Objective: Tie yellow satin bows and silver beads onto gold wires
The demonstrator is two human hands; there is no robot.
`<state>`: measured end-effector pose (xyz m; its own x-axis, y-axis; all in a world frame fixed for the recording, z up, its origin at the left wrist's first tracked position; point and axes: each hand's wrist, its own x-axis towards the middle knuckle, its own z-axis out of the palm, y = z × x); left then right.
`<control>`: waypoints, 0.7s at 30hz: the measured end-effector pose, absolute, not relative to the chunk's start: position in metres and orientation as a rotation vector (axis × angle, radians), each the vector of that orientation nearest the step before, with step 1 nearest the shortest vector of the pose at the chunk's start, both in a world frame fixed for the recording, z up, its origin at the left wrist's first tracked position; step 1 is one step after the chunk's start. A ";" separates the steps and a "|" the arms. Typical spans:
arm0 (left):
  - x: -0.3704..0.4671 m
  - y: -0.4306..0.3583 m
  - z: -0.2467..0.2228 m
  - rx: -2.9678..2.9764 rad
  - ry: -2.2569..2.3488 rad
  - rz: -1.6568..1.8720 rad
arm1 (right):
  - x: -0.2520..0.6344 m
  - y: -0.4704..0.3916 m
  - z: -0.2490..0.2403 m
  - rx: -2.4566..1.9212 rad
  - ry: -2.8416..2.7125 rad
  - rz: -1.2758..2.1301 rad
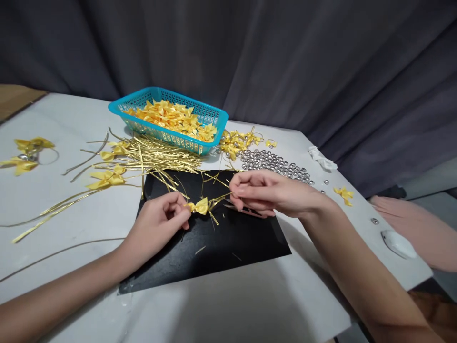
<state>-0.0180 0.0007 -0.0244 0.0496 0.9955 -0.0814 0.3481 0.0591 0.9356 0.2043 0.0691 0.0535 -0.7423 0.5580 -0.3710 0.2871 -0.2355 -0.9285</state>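
A small yellow ribbon bow (201,206) is held above the black mat (228,252), pinched at its left side by the fingertips of my left hand (162,214). From the bow's right side runs a thin gold tie (224,195). Its far end is between the closed thumb and forefinger of my right hand (260,191). Beneath the right hand is a slim pinkish tool (253,212) with a pointed tip, mostly covered; whether the lower fingers hold it, I cannot tell. Short gold ends hang below the bow.
A blue basket (157,127) full of yellow bows stands at the back, with many gold ties (160,155) before it. Silver beads (271,163) and finished-looking bows (235,143) lie right of it. Tied bows (110,177) are at left; a white case (398,244) is at right.
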 end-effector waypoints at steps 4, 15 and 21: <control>-0.019 0.001 -0.023 1.434 1.444 0.936 | 0.211 0.068 0.050 -0.909 -1.342 2.370; -0.041 0.019 -0.018 1.386 1.643 1.071 | 0.264 0.073 0.025 -1.097 -1.351 2.094; -0.042 0.022 -0.015 1.273 1.792 1.098 | 0.284 0.073 0.028 -1.339 -1.759 1.786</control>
<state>-0.0422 0.0219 -0.0145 -0.2984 0.9531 -0.0505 0.3877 0.1694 0.9061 0.2837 0.0733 0.0280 -0.5214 0.7559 -0.3959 0.3845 -0.2061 -0.8998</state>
